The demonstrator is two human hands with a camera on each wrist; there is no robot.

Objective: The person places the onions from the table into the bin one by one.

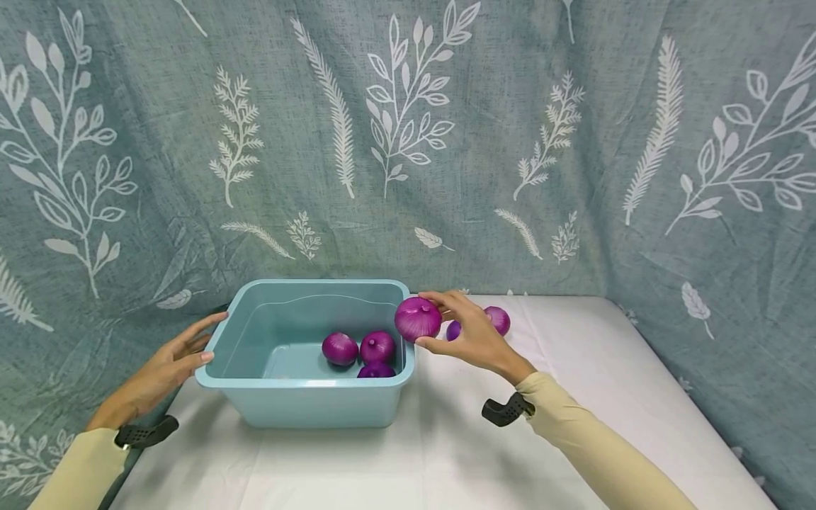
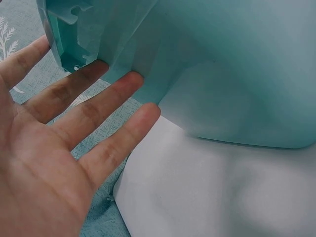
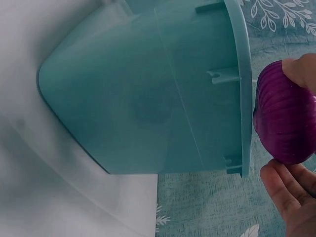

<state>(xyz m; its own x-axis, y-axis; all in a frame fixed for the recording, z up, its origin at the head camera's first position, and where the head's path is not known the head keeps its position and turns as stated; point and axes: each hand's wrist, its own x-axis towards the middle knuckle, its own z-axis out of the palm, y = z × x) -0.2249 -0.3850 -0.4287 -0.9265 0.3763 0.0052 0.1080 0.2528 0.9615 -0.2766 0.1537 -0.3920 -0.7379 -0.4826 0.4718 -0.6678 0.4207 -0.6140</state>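
A red onion point(image 1: 417, 319) is pinched between the thumb and fingertips of my right hand point(image 1: 468, 329), right at the bin's right rim. In the right wrist view this onion point(image 3: 285, 116) overlaps the rim's edge. The light blue plastic bin point(image 1: 312, 404) stands upright on the table. Inside it, toward the right end, lie three onions point(image 1: 340, 349). My left hand point(image 1: 159, 368) rests at the bin's left rim, thumb on the edge. The left wrist view shows its fingers point(image 2: 116, 143) spread and nearly straight along the outer wall.
Behind my right hand, two more onions point(image 1: 497, 320) lie on the white-covered table point(image 1: 548, 453), one partly hidden. A grey-green leaf-patterned cloth point(image 1: 408, 177) hangs behind the table and along its sides.
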